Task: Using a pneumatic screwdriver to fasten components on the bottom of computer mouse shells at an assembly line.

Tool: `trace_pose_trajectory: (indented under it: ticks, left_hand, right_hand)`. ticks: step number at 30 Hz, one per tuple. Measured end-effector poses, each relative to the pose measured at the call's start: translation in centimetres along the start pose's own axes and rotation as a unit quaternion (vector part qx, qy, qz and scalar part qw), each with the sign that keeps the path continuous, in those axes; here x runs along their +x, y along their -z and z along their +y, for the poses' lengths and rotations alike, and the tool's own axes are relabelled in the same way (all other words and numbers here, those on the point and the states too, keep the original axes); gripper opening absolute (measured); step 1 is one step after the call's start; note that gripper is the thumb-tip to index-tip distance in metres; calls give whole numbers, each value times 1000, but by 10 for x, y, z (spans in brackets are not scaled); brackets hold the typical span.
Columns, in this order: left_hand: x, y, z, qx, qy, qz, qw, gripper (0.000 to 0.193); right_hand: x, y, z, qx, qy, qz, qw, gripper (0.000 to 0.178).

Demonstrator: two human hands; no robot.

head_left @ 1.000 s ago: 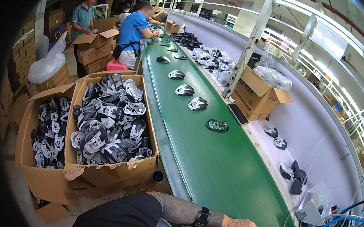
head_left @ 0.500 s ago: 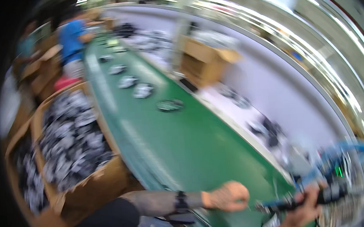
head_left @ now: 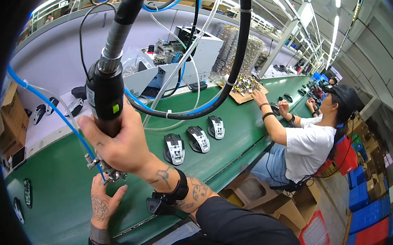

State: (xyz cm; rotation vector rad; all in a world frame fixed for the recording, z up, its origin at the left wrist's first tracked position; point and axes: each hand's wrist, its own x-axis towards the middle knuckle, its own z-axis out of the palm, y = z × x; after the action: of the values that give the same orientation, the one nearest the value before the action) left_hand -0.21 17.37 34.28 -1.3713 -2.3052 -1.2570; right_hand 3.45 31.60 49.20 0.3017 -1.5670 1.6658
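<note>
My right hand (head_left: 118,141) is closed around the black grip of a power screwdriver (head_left: 105,94), held nearly upright with its metal tip end pointing down. A thin blue air tube (head_left: 48,94) runs to that tip. Beside the tip, low on the left, is my left hand (head_left: 104,204), thumb and forefinger apart; its other fingers are partly hidden, and I see nothing in it. On the green conveyor belt (head_left: 165,202), right of my right forearm, lie three opened computer mice, one being the nearest mouse (head_left: 174,149). A small dark board (head_left: 28,193) lies far left.
A co-worker in a white shirt (head_left: 310,148) sits to the right, hands near a cardboard sheet of small metallic parts (head_left: 244,89). A thick black hose (head_left: 241,42) loops before me. A white machine (head_left: 200,49) stands behind the belt; stacked clear trays (head_left: 234,47) are beside it.
The view has swung right, from the belt's far left end and the boxes of parts to the machine and co-worker. My right hand still grips the screwdriver; my left hand's fingers have spread.
</note>
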Motion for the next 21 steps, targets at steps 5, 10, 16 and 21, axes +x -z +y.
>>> trace_pose_trajectory:
  ticks: [5, 10, 16, 21]
  left_hand:
    - [-12, 5, -13, -76, 43, -23, 996, 34]
    - [-8, -4, -15, -114, 79, -39, 990, 35]
    - [-8, 8, -37, 13, -5, -6, 1000, 35]
    - [-6, 14, -34, -7, -42, 19, 999, 16]
  right_hand:
    - [-8, -11, -2, -12, 23, -19, 999, 25]
    - [-5, -6, -5, -6, 11, -37, 999, 25]
    - [1, -22, -2, 8, -81, -22, 996, 17]
    - [-12, -27, 10, 0, -65, 58, 996, 26]
